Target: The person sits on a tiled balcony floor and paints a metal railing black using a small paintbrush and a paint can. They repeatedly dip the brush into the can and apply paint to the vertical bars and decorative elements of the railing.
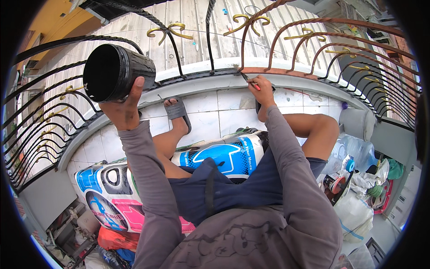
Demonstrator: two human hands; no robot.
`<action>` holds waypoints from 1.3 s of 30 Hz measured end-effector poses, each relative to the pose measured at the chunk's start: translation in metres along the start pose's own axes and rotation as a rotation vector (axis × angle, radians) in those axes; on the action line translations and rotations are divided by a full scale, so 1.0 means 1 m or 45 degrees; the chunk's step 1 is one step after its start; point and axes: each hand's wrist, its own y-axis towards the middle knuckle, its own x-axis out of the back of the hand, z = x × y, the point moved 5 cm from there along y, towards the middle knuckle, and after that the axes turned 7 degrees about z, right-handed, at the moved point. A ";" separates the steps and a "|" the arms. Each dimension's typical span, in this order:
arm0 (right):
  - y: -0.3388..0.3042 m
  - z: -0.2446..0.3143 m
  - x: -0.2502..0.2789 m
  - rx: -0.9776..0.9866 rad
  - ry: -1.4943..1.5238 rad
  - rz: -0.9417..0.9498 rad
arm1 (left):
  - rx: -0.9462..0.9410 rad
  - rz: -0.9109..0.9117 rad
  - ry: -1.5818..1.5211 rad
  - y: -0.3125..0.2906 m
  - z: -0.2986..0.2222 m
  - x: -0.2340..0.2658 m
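Observation:
My left hand (124, 107) grips a round black paint can (139, 67) from below, thumb up its side. The can is tilted so its dark mouth shows, and it is held up near the left part of a curved iron railing (179, 80). In my right hand (264, 93) is a paintbrush (255, 85) with a red-tipped handle. Its bristle end points at the railing's bottom bar, where black meets reddish-brown (286, 71); whether it touches is too small to tell. The bars left of the brush are black, while several to its right are reddish-brown.
Gold scroll ornaments (248, 20) sit between the bars, with a corrugated roof (130, 27) beyond. I sit on a printed plastic-covered roll or cushion (219, 157) on a white tiled floor (204, 121). Clear plastic jugs (354, 150) and white sacks (354, 215) stand right; clutter lies lower left.

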 end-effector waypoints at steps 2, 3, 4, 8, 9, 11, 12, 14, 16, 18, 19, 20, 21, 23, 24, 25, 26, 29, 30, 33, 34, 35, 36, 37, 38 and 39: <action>0.003 -0.013 0.015 -0.158 0.299 -0.242 | 0.000 0.013 -0.040 -0.001 -0.001 -0.001; 0.006 -0.022 0.018 -0.291 0.564 -0.416 | -0.002 0.013 -0.037 -0.002 -0.001 -0.002; 0.009 -0.031 0.016 -0.422 0.823 -0.601 | -0.006 0.013 -0.034 -0.002 -0.001 -0.004; 0.033 -0.043 -0.021 -0.732 1.272 -0.412 | -0.053 0.043 0.014 -0.001 -0.003 -0.011; 0.030 -0.049 -0.024 -0.894 1.211 -0.433 | -0.039 0.048 -0.013 -0.001 -0.001 -0.013; 0.036 -0.050 -0.009 -0.728 0.541 -0.445 | -0.010 0.037 -0.035 0.000 0.001 -0.012; 0.037 -0.051 -0.002 -0.720 0.186 -0.434 | -0.022 0.045 0.014 0.000 0.000 -0.011; 0.041 -0.052 0.002 -0.481 0.402 -0.503 | -0.006 0.047 0.125 -0.001 0.000 -0.010; 0.042 -0.054 0.000 -0.316 0.940 -0.583 | -0.046 0.065 0.053 -0.001 -0.002 -0.012; 0.037 -0.057 -0.007 -0.567 0.782 -0.420 | -0.071 0.034 -0.022 0.000 -0.003 -0.014; 0.031 -0.052 -0.005 -0.593 0.497 -0.378 | -0.080 0.000 -0.066 0.000 -0.003 -0.016; 0.028 -0.050 -0.005 -0.715 0.215 -0.285 | -0.090 -0.038 -0.108 0.000 -0.005 -0.016; 0.023 -0.037 0.006 -0.448 0.039 -0.397 | -0.070 -0.022 -0.104 0.000 -0.005 -0.017; 0.015 -0.027 0.011 -0.402 -0.148 -0.437 | -0.014 0.003 -0.097 -0.001 -0.005 -0.019; 0.012 -0.020 0.014 -0.304 -0.260 -0.544 | -0.017 0.024 -0.067 -0.001 -0.006 -0.018; 0.014 -0.019 0.006 -0.294 -0.237 -0.373 | -0.023 0.046 -0.039 -0.001 -0.007 -0.018; 0.015 -0.015 -0.003 -0.214 -0.223 -0.288 | -0.023 0.060 -0.002 0.000 -0.007 -0.017; 0.017 -0.026 -0.022 -0.308 0.442 -0.267 | -0.071 0.081 0.055 0.001 -0.008 -0.016; 0.016 -0.034 -0.031 -0.422 0.785 -0.221 | -0.059 0.069 0.047 0.001 -0.007 -0.016; 0.008 -0.057 -0.026 -0.603 1.315 -0.508 | -0.029 0.028 0.031 -0.001 -0.004 -0.014; 0.003 -0.065 -0.023 -0.740 1.393 -0.652 | -0.037 0.029 0.027 -0.001 -0.004 -0.013; 0.000 -0.069 -0.020 -0.873 1.273 -0.605 | -0.045 0.034 0.023 -0.001 -0.005 -0.013; 0.005 -0.065 -0.016 -0.752 1.185 -0.569 | -0.050 0.038 0.033 -0.001 -0.005 -0.014; 0.007 -0.063 -0.010 -0.706 1.058 -0.583 | -0.055 0.044 0.045 -0.001 -0.005 -0.014; 0.010 -0.059 -0.007 -0.661 0.923 -0.615 | -0.059 0.049 0.056 -0.001 -0.006 -0.014; 0.015 -0.055 -0.012 -0.661 1.012 -0.546 | -0.053 0.046 0.046 -0.001 -0.005 -0.015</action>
